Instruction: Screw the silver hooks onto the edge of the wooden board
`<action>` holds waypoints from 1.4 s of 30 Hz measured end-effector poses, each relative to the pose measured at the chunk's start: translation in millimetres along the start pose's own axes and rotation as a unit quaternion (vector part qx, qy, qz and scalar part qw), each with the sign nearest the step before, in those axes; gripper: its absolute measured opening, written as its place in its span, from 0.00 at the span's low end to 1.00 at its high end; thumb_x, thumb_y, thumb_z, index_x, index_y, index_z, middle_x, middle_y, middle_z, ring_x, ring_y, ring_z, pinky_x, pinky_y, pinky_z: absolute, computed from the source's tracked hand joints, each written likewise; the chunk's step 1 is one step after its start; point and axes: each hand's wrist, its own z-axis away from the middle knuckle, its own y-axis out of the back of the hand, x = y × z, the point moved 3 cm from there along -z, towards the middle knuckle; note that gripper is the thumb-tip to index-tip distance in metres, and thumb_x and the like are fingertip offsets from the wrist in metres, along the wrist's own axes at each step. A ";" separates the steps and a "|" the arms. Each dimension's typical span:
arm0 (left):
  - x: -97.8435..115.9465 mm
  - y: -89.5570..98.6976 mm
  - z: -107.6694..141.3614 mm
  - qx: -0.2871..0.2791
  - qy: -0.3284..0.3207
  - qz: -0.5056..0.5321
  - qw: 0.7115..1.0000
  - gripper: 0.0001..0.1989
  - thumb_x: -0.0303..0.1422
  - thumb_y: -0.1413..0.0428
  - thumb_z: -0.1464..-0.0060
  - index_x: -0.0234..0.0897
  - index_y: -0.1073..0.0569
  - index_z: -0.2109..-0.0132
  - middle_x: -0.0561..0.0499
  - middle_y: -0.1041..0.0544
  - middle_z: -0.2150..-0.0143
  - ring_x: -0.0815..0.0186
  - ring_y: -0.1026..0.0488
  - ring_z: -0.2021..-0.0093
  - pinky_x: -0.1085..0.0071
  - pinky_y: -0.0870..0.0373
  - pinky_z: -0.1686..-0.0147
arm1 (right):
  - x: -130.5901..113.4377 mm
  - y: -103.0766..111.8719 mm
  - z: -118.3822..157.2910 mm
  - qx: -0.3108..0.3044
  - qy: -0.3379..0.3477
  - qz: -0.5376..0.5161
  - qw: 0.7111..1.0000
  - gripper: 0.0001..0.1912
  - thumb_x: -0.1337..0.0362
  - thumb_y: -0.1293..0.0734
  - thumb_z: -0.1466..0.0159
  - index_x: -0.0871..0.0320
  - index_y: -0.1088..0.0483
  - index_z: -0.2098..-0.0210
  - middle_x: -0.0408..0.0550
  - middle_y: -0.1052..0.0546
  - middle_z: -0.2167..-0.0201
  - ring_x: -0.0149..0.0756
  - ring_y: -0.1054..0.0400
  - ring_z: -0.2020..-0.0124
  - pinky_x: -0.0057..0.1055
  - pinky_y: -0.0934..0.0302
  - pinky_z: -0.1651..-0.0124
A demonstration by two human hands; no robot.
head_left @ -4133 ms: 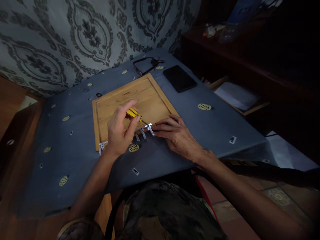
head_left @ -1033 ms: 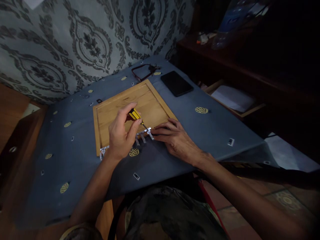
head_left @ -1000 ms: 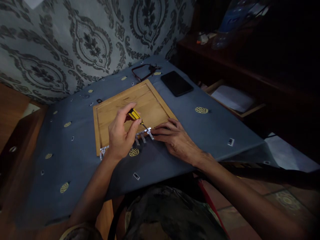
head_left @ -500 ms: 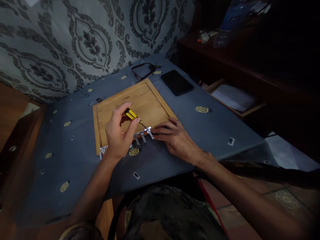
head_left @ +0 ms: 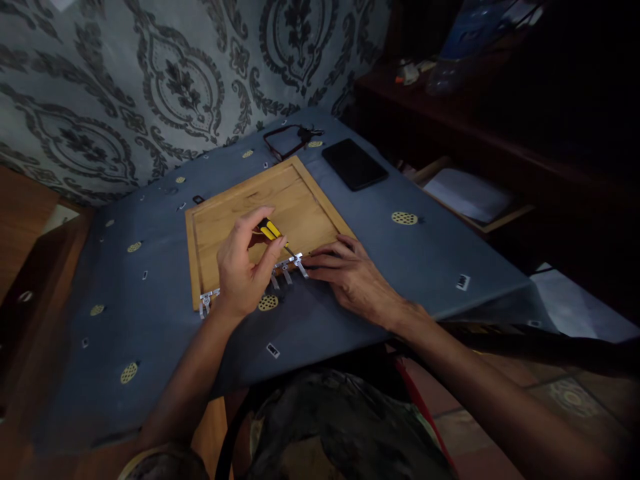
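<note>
My left hand grips a yellow-and-black screwdriver between thumb and fingers. The screwdriver slants down to the right, its tip at the right end of a silver metal hook rail. This rail runs along the near edge of a framed wooden board, with several small hooks hanging over the edge; my left hand covers its middle. Beside the rail's right end lies my right hand, its fingers stretched out over the board's near right corner, fingertips close to or touching the rail. The screw head is too small to make out.
The board rests on a table with a blue patterned cloth. Beyond it lie eyeglasses, keys and a black phone. A dark cabinet with an open drawer stands at right, bearing a plastic bottle.
My left hand has shifted slightly right and turned, and the screwdriver handle has moved a little right with it and stands steeper. My right hand and the board have stayed in place.
</note>
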 end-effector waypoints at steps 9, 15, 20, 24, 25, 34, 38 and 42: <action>2.7 -0.8 -0.3 0.003 -0.019 -0.026 0.999 0.18 0.30 0.39 0.40 0.40 0.30 0.44 0.52 0.25 0.55 0.70 0.25 0.60 0.77 0.22 0.64 | 1.1 -2.4 -0.6 0.002 0.003 0.010 1.000 0.24 0.78 0.41 0.37 0.48 0.22 0.53 0.41 0.19 0.47 0.43 0.32 0.44 0.58 0.51 0.35; 1.9 1.1 0.3 0.000 -0.018 -0.051 0.999 0.18 0.31 0.38 0.40 0.40 0.29 0.43 0.52 0.23 0.54 0.70 0.25 0.60 0.73 0.22 0.59 | 0.2 -0.6 -0.6 0.000 -0.003 0.004 1.000 0.23 0.77 0.40 0.37 0.48 0.22 0.54 0.41 0.19 0.48 0.43 0.32 0.44 0.57 0.51 0.35; 4.6 2.4 -2.7 -0.002 -0.037 -0.048 0.998 0.17 0.30 0.41 0.37 0.40 0.29 0.43 0.51 0.21 0.52 0.70 0.23 0.60 0.72 0.22 0.58 | 0.4 -0.5 -0.6 -0.005 -0.007 0.000 1.000 0.24 0.78 0.40 0.38 0.48 0.22 0.53 0.41 0.19 0.47 0.43 0.32 0.43 0.57 0.52 0.34; 4.1 2.7 -3.7 -0.012 -0.036 -0.040 0.998 0.18 0.29 0.43 0.36 0.40 0.31 0.41 0.50 0.22 0.47 0.67 0.21 0.54 0.70 0.21 0.54 | 0.2 -0.4 -0.8 -0.006 -0.005 -0.001 1.000 0.25 0.78 0.40 0.39 0.46 0.22 0.52 0.41 0.19 0.47 0.43 0.33 0.43 0.58 0.53 0.34; 3.5 2.9 -3.5 -0.014 -0.033 -0.038 0.999 0.18 0.29 0.43 0.36 0.40 0.32 0.40 0.49 0.22 0.46 0.66 0.21 0.53 0.69 0.21 0.53 | 0.1 -0.2 -0.8 -0.005 -0.005 -0.002 1.000 0.25 0.78 0.40 0.39 0.47 0.22 0.53 0.41 0.19 0.47 0.43 0.33 0.43 0.58 0.52 0.34; -1.5 2.6 -0.2 -0.056 -0.008 -0.021 0.998 0.20 0.29 0.45 0.35 0.41 0.35 0.38 0.46 0.24 0.44 0.63 0.21 0.49 0.66 0.22 0.49 | 0.1 -0.6 -1.2 -0.002 -0.002 0.005 1.000 0.26 0.78 0.40 0.39 0.46 0.22 0.53 0.40 0.19 0.48 0.43 0.33 0.43 0.57 0.52 0.33; -3.2 9.3 -3.4 -0.011 0.011 -0.016 1.000 0.18 0.33 0.45 0.34 0.41 0.34 0.40 0.48 0.23 0.49 0.66 0.21 0.55 0.70 0.20 0.56 | 1.3 -1.7 -0.6 -0.001 0.000 0.003 1.000 0.26 0.78 0.40 0.39 0.46 0.22 0.52 0.42 0.19 0.48 0.43 0.32 0.44 0.58 0.51 0.34; -6.2 15.2 -7.1 0.038 0.029 -0.029 0.998 0.19 0.39 0.43 0.35 0.41 0.34 0.41 0.50 0.24 0.53 0.70 0.23 0.62 0.73 0.22 0.63 | 1.7 -2.3 0.2 0.013 0.007 0.003 1.000 0.24 0.77 0.40 0.38 0.48 0.21 0.53 0.42 0.19 0.48 0.43 0.32 0.44 0.58 0.51 0.34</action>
